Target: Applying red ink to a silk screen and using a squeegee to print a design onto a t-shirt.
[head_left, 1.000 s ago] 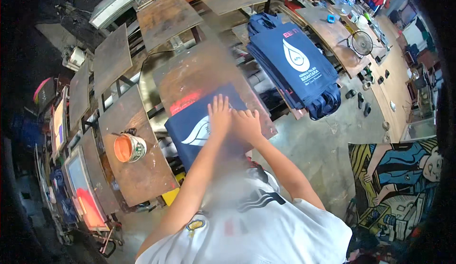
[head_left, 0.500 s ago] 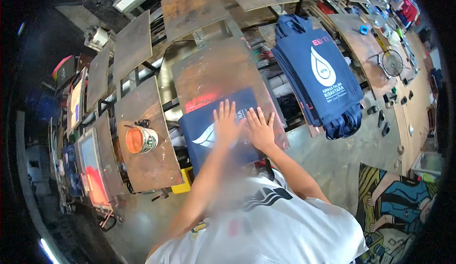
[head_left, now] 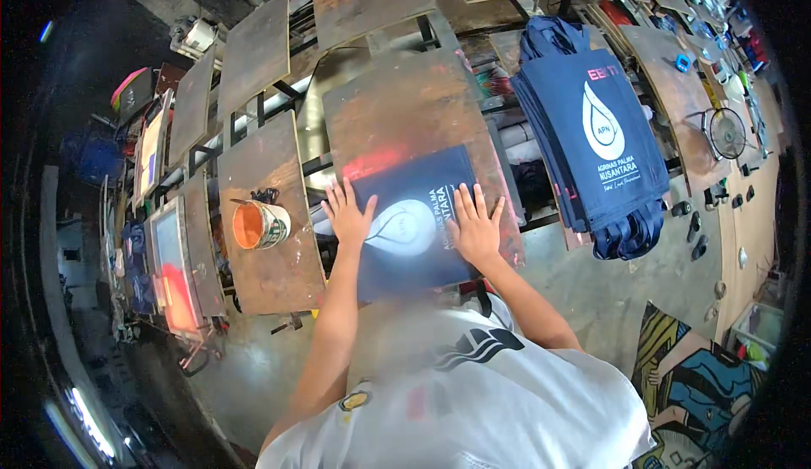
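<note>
A navy cloth bag (head_left: 422, 279) with a white drop-shaped print lies flat, turned sideways, on a brown wooden board (head_left: 397, 106) before me. My left hand (head_left: 346, 213) rests over the bag's left edge, fingers spread. Flat on the right part of the bag, beside the white lettering, is my right hand (head_left: 476, 226), its fingers stretched out. Neither hand holds anything. Bright pink paint stains show on the board just beyond the bag.
To the right, a stack of matching navy bags (head_left: 583, 140) lies on another board, handles hanging over. An open tub of orange paint (head_left: 261, 225) stands on the left board (head_left: 270, 279). Further left leans a printing screen (head_left: 175, 266) with red paint. A racket-shaped object (head_left: 726, 134) lies far right.
My left hand has slid left, off the bag's white print to its left edge. My right hand stays on the right part. The whole view has shifted slightly.
</note>
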Demonstrator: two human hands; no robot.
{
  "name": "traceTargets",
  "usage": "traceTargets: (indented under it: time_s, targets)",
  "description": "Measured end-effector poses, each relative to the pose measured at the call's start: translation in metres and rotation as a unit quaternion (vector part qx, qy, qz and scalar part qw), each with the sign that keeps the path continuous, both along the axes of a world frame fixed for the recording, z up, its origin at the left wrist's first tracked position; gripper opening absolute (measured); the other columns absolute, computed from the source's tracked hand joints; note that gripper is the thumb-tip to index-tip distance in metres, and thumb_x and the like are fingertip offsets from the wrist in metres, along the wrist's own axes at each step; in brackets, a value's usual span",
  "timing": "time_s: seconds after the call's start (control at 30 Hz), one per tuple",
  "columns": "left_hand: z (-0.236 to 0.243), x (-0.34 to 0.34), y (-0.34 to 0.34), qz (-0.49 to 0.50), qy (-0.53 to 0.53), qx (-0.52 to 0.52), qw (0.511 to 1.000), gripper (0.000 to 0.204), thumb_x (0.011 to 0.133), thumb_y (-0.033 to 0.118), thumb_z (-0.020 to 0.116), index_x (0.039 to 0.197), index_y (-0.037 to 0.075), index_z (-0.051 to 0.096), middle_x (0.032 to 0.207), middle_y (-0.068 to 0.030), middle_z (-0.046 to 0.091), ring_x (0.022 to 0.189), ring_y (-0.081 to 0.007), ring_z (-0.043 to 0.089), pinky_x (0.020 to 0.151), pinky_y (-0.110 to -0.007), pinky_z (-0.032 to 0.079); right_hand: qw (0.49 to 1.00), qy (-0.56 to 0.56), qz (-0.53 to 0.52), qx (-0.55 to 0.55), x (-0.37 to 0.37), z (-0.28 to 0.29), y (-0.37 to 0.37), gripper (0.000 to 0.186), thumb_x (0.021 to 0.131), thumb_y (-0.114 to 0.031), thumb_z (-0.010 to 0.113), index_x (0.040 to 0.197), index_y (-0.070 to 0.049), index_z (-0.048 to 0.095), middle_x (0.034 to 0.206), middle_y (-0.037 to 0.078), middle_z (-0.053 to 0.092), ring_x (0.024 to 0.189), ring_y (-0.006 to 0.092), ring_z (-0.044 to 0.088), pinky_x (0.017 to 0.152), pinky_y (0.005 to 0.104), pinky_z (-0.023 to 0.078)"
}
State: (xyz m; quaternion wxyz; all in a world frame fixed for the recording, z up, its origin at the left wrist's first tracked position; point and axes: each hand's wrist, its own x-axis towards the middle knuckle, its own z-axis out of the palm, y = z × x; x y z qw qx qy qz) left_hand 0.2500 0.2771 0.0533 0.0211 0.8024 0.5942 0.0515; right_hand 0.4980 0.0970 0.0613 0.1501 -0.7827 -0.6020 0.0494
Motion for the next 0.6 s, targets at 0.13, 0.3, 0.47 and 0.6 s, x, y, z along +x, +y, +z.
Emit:
traceTargets:
  time_s: [0.13, 0.3, 0.47, 0.6]
  targets:
    - [0.012, 0.044, -0.041, -0.136, -0.022, 0.017, 0.99, 0.087, 0.094, 0.057, 0.054, 0.16, 0.01, 0.024, 0.166, -0.0171, 0.019, 0.154, -0.0376, 0.015, 0.121, -0.06, 0.012, 1.0, -0.006, -0.001, 0.004, -0.003, 0.002, -0.003, 0.067, 0.096, -0.044, 0.053, 0.152, -0.011, 0.039, 0.162, 0.002, 0.032, 0.152, 0.0263, 0.021, 0.116, 0.0722, 0.007]
    - [0.025, 0.051, -0.098, -0.24, -0.025, -0.057, 0.969, 0.082, 0.094, 0.054, 0.055, 0.158, 0.01, 0.029, 0.165, -0.0182, 0.023, 0.154, -0.0353, 0.018, 0.121, -0.058, 0.014, 1.0, -0.021, 0.0, 0.023, -0.012, 0.0, -0.012, 0.065, 0.098, -0.045, 0.051, 0.152, -0.011, 0.041, 0.161, 0.003, 0.034, 0.152, 0.0277, 0.023, 0.115, 0.0723, 0.007]
    - [0.007, -0.04, -0.098, -0.116, -0.011, -0.032, 0.993, 0.082, 0.094, 0.055, 0.055, 0.158, 0.01, 0.029, 0.165, -0.018, 0.021, 0.154, -0.0359, 0.016, 0.12, -0.058, 0.016, 0.999, -0.023, -0.002, 0.028, -0.022, 0.002, -0.019, 0.063, 0.099, -0.046, 0.048, 0.151, -0.01, 0.042, 0.16, 0.004, 0.036, 0.151, 0.0283, 0.024, 0.115, 0.0722, 0.007]
    - [0.009, -0.094, -0.097, -0.017, 0.002, -0.032, 0.999, 0.085, 0.095, 0.056, 0.054, 0.158, 0.007, 0.026, 0.165, -0.0217, 0.018, 0.153, -0.0395, 0.014, 0.121, -0.056, 0.015, 0.999, -0.03, 0.001, 0.031, -0.026, 0.006, -0.021, 0.062, 0.1, -0.045, 0.047, 0.15, -0.01, 0.043, 0.16, 0.004, 0.036, 0.151, 0.0283, 0.025, 0.116, 0.0718, 0.007]
